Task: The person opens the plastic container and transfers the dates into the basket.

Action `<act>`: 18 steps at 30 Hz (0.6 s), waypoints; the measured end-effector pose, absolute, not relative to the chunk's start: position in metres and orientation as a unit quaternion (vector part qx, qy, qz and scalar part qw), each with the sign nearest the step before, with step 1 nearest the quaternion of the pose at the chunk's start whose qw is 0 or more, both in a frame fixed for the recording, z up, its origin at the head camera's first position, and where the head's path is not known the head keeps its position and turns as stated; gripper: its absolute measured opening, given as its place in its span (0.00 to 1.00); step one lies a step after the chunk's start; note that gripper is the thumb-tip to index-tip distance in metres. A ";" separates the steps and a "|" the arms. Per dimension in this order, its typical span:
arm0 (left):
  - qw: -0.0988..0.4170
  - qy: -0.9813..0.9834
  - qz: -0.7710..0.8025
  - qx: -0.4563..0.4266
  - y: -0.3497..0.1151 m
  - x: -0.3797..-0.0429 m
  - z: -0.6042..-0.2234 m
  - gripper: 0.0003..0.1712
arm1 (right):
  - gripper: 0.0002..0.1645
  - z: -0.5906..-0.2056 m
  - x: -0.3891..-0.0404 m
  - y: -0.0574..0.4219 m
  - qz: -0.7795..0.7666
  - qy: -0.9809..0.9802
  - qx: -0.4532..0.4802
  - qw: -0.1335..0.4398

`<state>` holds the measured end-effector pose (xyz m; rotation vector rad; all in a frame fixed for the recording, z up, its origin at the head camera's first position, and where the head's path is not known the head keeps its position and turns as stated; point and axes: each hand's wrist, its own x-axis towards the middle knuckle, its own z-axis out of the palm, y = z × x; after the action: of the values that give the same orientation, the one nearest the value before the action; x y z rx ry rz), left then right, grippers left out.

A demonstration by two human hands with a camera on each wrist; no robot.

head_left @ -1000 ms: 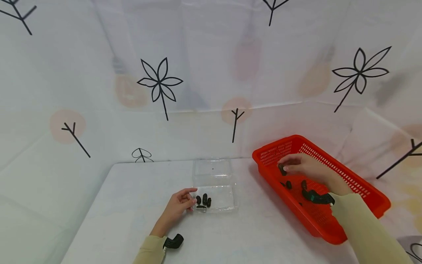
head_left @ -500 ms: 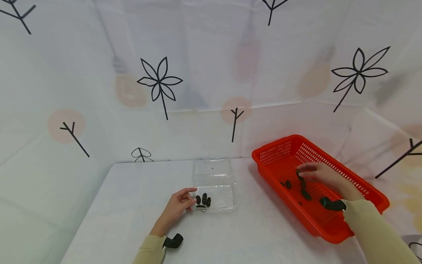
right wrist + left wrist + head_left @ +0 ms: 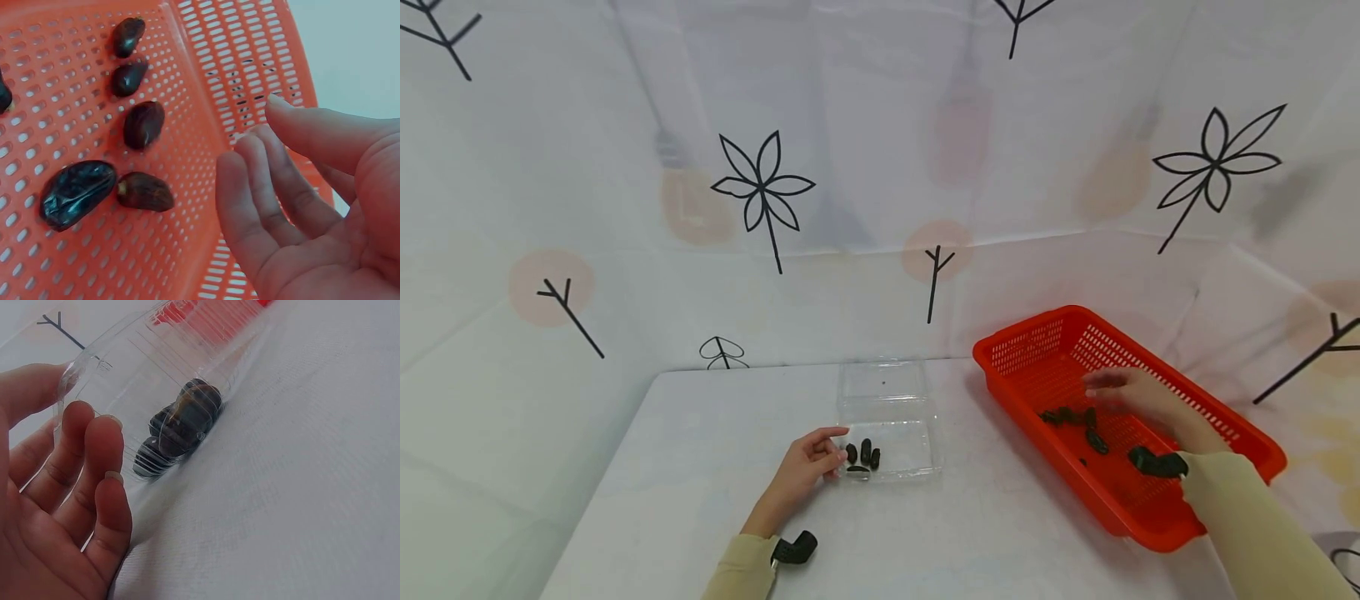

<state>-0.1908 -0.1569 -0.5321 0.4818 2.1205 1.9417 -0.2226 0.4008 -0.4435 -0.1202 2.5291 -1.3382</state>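
Note:
My left hand [image 3: 811, 458] is at the left edge of a clear plastic clamshell box [image 3: 906, 450], its thumb and bent fingers holding the rim. Several dark dates [image 3: 866, 452] lie at the left inside the box; the left wrist view shows these dates [image 3: 181, 422] bunched behind the clear wall. Over the red basket [image 3: 1037, 450] hovers my right hand [image 3: 1138, 400], with nothing in its loosely bent fingers. Below it, several dates rest apart on the perforated floor, among them a large wrinkled date [image 3: 78, 192] and a browner date [image 3: 145, 191] touching end to side.
The box's lid [image 3: 883, 381] is folded back toward the wall. A white cloth covers the table [image 3: 700, 467]. Behind hangs a patterned backdrop [image 3: 865, 167], close to the basket's far corner.
My right hand has moved right and back inside the basket and let go of the date it held, which now lies with the others. My left hand and the box have stayed put.

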 end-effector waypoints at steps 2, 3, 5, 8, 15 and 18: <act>0.116 0.723 0.661 0.165 -0.156 -0.188 -0.525 0.26 | 0.33 -0.439 -0.221 0.400 -0.459 0.877 -0.050 0.130; 0.117 0.724 0.660 0.164 -0.156 -0.187 -0.522 0.26 | 0.33 -0.437 -0.221 0.399 -0.459 0.878 -0.053 0.126; 0.112 0.723 0.661 0.170 -0.155 -0.184 -0.516 0.26 | 0.32 -0.431 -0.221 0.395 -0.455 0.880 -0.061 0.117; 0.110 0.723 0.662 0.165 -0.156 -0.186 -0.521 0.25 | 0.31 -0.421 -0.221 0.385 -0.447 0.885 -0.074 0.103; 0.103 0.732 0.655 0.158 -0.157 -0.192 -0.538 0.26 | 0.27 -0.398 -0.221 0.348 -0.444 0.886 -0.109 0.082; 0.102 0.733 0.654 0.154 -0.157 -0.191 -0.538 0.26 | 0.25 -0.393 -0.225 0.328 -0.446 0.882 -0.127 0.080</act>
<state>-0.1914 -0.1567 -0.5385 0.4562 2.1655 1.9317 -0.2249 0.3284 -0.3926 -0.3785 2.6383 -1.3343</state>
